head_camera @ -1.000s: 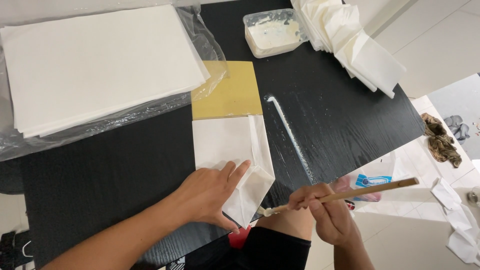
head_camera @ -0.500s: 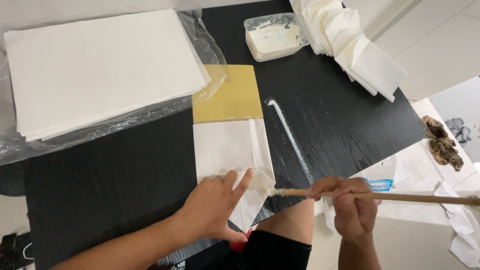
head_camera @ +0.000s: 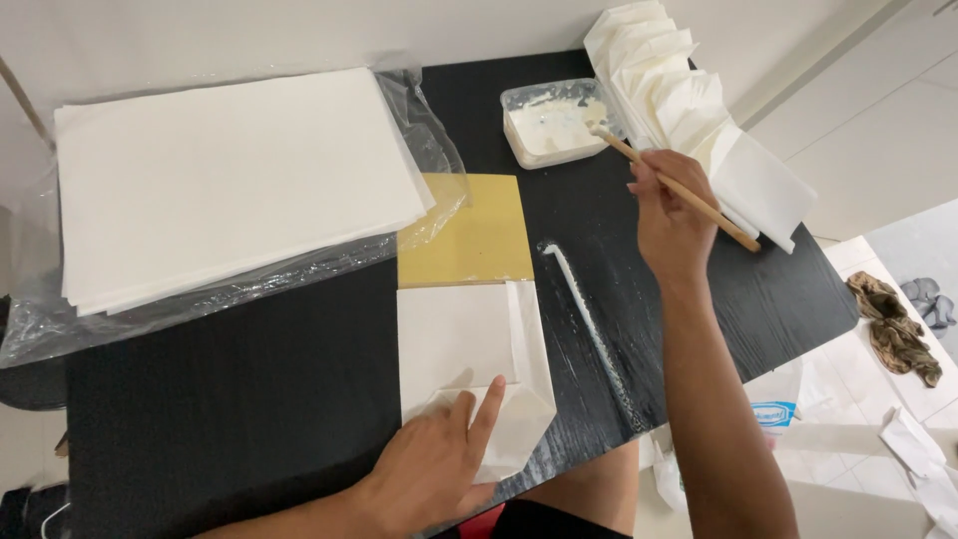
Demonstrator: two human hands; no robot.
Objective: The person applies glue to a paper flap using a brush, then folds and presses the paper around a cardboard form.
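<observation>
L hand (head_camera: 434, 464) is pressing flat on the folded paper (head_camera: 469, 374); R hand (head_camera: 671, 215), grip tight on the brush (head_camera: 674, 188), is dipping it in the glue tub (head_camera: 552, 122).

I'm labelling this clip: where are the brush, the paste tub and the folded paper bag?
brush (head_camera: 689, 195), head view, middle of its wooden handle.
paste tub (head_camera: 519, 130), head view, its left wall.
folded paper bag (head_camera: 454, 334), head view, centre of its flat white face.
</observation>
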